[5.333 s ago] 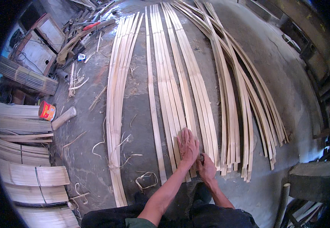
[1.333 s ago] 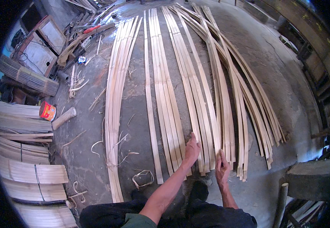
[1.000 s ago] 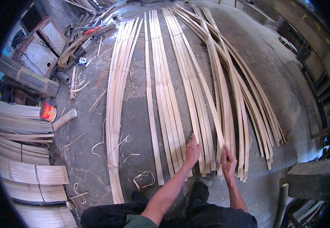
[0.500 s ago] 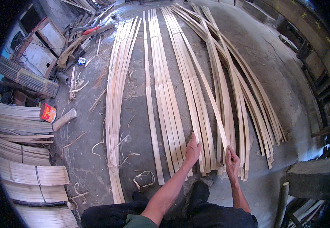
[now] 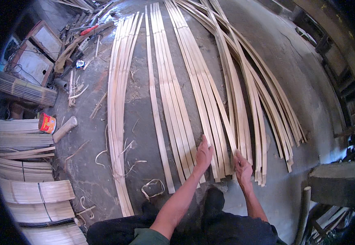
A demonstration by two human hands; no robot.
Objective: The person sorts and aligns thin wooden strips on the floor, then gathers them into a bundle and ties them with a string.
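Note:
Several long, pale, flat strips, which look like split bamboo, lie lengthwise on the floor in groups. My right hand [image 5: 243, 166] pinches the near end of one bamboo strip [image 5: 225, 122], which runs along the right side of a middle group [image 5: 204, 102]. My left hand [image 5: 203, 157] rests at the left edge of that same group near its close end, fingers stretched along the outer strip. Its fingertips touch the strip, with the underside of the hand hidden. Left of it lies another group of strips [image 5: 171, 98], with a single strip [image 5: 155, 106] apart from it.
A further bundle [image 5: 117, 90] lies at the left, and crossed strips [image 5: 263, 94] fan out at the right. Tied strip bundles [image 5: 36, 191], a red tin [image 5: 47, 123] and a short wooden cylinder [image 5: 65, 129] line the left side. Fibre scraps [image 5: 153, 188] litter the floor. A concrete block [image 5: 341, 177] stands at the right.
My right hand has moved left with the strip's near end, bringing the strip closer to the middle group. The view has shifted slightly; my left hand stays by the group's left edge.

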